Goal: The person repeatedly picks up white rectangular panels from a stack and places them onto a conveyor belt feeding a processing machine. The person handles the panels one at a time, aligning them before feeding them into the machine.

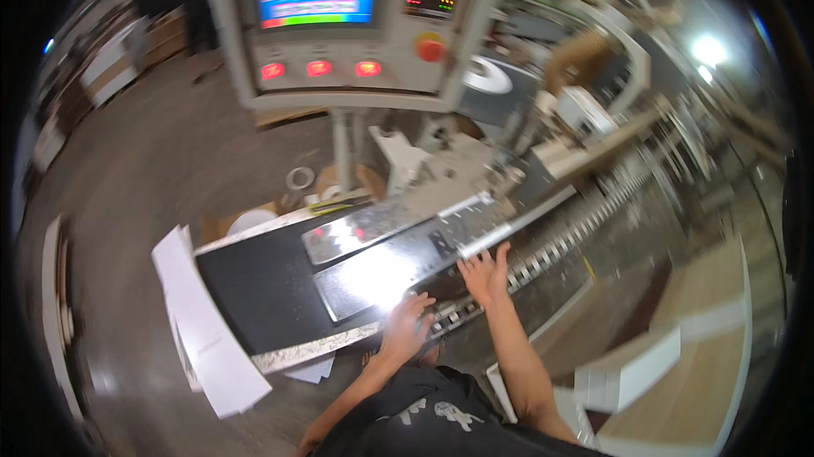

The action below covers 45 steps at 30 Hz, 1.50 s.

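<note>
My left hand [407, 326] lies at the near edge of a shiny metal plate [398, 264], its fingers stretched out and holding nothing. To its right, my right hand [485, 277] reaches forward with fingers spread and thumb apart. Its fingertips are at the near end of a long white strip [517, 224] that runs along the machine bed; blur hides whether they touch it. Beside both hands runs a toothed conveyor track [560, 243], leading away to the far right. A second narrow metal plate [360, 232] lies beyond the first.
A control panel [339, 75] with a lit screen, red-lit buttons and a red-yellow knob stands on a post ahead. White sheets [212, 330] hang over the left end of the black bed [254, 287]. Wood-look boards [687, 372] stand at the right. Another person [195, 8] is far left.
</note>
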{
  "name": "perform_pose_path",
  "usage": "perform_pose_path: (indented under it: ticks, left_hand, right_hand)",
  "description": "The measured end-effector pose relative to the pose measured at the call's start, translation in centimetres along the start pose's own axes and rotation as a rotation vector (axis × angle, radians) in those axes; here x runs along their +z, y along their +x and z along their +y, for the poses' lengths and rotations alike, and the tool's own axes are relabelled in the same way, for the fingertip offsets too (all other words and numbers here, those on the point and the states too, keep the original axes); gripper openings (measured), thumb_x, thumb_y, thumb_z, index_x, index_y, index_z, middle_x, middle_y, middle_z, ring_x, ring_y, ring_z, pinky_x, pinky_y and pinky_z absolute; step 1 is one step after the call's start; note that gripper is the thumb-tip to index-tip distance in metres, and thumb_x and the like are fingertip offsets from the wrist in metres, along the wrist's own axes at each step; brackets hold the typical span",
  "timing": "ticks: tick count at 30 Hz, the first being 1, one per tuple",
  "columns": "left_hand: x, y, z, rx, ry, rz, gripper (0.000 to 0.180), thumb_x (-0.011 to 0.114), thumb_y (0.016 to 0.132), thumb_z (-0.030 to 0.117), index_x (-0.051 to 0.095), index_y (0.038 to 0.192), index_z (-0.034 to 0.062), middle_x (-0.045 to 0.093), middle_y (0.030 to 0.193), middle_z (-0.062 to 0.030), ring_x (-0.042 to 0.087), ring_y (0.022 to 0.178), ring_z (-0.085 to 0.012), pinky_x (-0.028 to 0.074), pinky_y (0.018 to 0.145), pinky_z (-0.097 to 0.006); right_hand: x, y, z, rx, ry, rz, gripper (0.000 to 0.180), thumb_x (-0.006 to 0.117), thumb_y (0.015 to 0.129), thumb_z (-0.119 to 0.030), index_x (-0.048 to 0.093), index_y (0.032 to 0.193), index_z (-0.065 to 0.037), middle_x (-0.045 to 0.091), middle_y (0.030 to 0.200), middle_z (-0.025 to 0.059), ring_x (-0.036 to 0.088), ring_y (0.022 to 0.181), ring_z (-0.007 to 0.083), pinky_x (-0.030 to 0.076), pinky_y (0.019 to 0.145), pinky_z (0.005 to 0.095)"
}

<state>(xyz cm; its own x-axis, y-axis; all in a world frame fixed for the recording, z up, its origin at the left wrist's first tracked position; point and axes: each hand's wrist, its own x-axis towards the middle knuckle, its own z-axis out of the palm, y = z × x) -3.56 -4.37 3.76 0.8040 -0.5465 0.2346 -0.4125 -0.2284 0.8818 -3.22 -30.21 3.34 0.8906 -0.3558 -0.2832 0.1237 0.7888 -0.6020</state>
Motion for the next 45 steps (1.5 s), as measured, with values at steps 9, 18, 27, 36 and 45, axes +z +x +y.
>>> perform_pose_path:
  ticks: [9, 18, 27, 36, 45]
  left_hand:
    - [3.4, 0.5, 6.4, 0.172, -0.155, -0.333, 0.028, 0.065, 0.096, 0.011, 0.068, 0.123, 0.0010, 0.070, 0.124, -0.0196, 0.064, 0.117, -0.0396, 0.048, 0.103, -0.045]
    - [14.8, -3.9, 19.1, 0.212, -0.268, -0.631, 0.030, 0.067, 0.097, 0.012, 0.069, 0.125, 0.0000, 0.072, 0.121, -0.0187, 0.069, 0.112, -0.0315, 0.052, 0.097, -0.039]
    - [40.7, -11.4, 33.6, 0.749, 0.235, -0.543, 0.096, 0.084, 0.073, 0.062, 0.053, 0.144, 0.0047, 0.045, 0.148, -0.0351, 0.043, 0.138, -0.0510, 0.035, 0.114, -0.058]
    - [44.7, -13.7, 37.1, 0.550, 0.535, -0.612, 0.100, 0.087, 0.066, 0.055, 0.049, 0.147, 0.0110, 0.039, 0.150, -0.0322, 0.038, 0.139, -0.0496, 0.036, 0.110, -0.059]
    - [31.4, -10.4, 31.5, 0.537, 0.607, -0.711, 0.103, 0.083, 0.070, 0.058, 0.044, 0.152, 0.0112, 0.036, 0.157, -0.0306, 0.039, 0.142, -0.0494, 0.038, 0.113, -0.058]
  right_hand:
    - [-7.0, -16.8, -3.7, -0.138, -0.100, 0.062, 0.078, 0.040, 0.105, -0.065, 0.037, 0.156, -0.005, 0.051, 0.154, 0.0210, 0.059, 0.132, 0.0387, 0.047, 0.111, 0.0526]
    - [-18.3, -38.0, -1.0, -0.256, 0.046, 0.462, 0.075, 0.041, 0.108, -0.059, 0.033, 0.159, -0.005, 0.054, 0.151, 0.0193, 0.060, 0.130, 0.0339, 0.049, 0.109, 0.0486]
    - [-35.4, -50.3, 0.7, -0.066, -0.168, 0.638, 0.039, 0.054, 0.107, -0.020, 0.054, 0.142, -0.002, 0.069, 0.126, 0.0140, 0.072, 0.103, 0.0255, 0.056, 0.083, 0.0340]
    - [-40.1, -59.9, -7.1, -0.195, -0.297, 0.792, 0.048, 0.064, 0.105, -0.031, 0.054, 0.140, 0.000, 0.073, 0.118, 0.0141, 0.074, 0.091, 0.0229, 0.057, 0.078, 0.0328]
    - [-30.2, -53.9, -15.1, -0.207, -0.056, 0.286, 0.062, 0.059, 0.106, -0.037, 0.040, 0.149, 0.003, 0.053, 0.145, 0.0266, 0.062, 0.126, 0.0382, 0.054, 0.101, 0.0514]
